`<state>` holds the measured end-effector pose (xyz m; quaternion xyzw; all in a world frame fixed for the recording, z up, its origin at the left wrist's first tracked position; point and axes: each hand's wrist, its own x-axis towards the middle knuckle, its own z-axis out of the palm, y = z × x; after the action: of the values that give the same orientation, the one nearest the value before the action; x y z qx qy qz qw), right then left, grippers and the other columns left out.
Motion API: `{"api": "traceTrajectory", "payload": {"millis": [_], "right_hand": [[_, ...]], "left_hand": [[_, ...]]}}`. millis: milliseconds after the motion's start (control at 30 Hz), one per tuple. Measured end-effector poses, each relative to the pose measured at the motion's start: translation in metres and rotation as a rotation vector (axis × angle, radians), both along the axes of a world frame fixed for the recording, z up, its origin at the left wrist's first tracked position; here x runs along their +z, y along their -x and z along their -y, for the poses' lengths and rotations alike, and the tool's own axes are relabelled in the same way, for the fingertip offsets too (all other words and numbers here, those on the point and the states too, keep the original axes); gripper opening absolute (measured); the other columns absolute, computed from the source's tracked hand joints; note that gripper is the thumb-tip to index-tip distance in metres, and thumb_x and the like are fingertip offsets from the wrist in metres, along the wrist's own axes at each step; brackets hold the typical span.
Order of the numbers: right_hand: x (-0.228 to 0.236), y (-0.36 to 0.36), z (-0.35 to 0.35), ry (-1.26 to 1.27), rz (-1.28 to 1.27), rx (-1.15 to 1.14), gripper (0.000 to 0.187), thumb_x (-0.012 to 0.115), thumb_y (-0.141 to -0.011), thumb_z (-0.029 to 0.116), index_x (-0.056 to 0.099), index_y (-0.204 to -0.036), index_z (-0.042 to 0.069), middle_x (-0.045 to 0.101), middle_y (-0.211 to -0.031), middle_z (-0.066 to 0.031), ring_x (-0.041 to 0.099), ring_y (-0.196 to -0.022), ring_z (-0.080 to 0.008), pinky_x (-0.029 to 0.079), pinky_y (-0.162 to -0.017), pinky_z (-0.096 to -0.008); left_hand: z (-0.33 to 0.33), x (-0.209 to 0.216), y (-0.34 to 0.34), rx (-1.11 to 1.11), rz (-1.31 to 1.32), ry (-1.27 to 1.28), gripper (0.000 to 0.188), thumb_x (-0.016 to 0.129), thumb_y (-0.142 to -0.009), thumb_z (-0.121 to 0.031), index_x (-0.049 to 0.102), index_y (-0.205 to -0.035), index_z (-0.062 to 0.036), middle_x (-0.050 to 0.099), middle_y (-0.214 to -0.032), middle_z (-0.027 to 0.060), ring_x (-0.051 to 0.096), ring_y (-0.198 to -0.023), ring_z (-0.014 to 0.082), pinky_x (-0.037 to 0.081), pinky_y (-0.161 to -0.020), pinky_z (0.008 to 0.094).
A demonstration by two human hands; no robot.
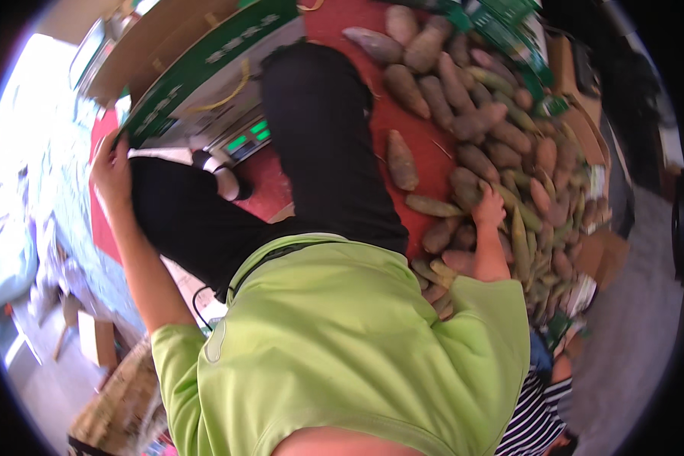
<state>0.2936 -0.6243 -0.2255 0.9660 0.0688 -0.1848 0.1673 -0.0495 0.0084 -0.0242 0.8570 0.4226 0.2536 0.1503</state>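
Note:
I am bent over in a lime green shirt point(342, 342) and black trousers point(319, 152). My right hand point(490, 209) reaches into a big pile of brown and reddish sweet potatoes point(501, 137) on a red mat point(399, 121); its fingers close around one sweet potato at the pile's near edge. My left hand point(111, 171) is stretched out to the left, and its fingers grip the lower corner of a green-and-white cardboard box point(197, 68).
A weighing scale with a lit green display point(248, 137) sits under the box, beside my foot. A lone sweet potato point(401, 161) lies apart on the mat. A woven basket point(118, 406) is at lower left. A person in a striped shirt point(539, 414) is at lower right.

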Motion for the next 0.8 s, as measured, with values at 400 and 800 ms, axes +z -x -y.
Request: {"api": "traceTrajectory", "payload": {"millis": [400,800], "right_hand": [[-0.016,0.009,-0.001,0.277,-0.192,0.164,0.049,0.064,-0.079,0.016,0.046,-0.124,0.023,0.050,-0.123,-0.0026,0.045,-0.120,-0.0237,0.043,-0.090,-0.0502],[-0.014,0.001,-0.036,0.154,-0.169,0.189,0.057,0.073,-0.069,0.022,0.049,-0.119,0.018,0.052,-0.120,-0.0042,0.046,-0.118,-0.0284,0.045,-0.089,-0.0511]], "left_hand": [[0.017,0.013,-0.008,-0.063,0.060,-0.017,0.019,0.064,-0.082,-0.016,0.068,-0.099,-0.0108,0.066,-0.089,0.0085,0.064,-0.080,0.0250,0.049,-0.072,0.0318],[0.018,0.019,-0.005,-0.081,-0.068,-0.136,0.018,0.063,-0.082,-0.015,0.066,-0.098,-0.0085,0.064,-0.086,0.0081,0.064,-0.078,0.0255,0.048,-0.070,0.0322]]}}
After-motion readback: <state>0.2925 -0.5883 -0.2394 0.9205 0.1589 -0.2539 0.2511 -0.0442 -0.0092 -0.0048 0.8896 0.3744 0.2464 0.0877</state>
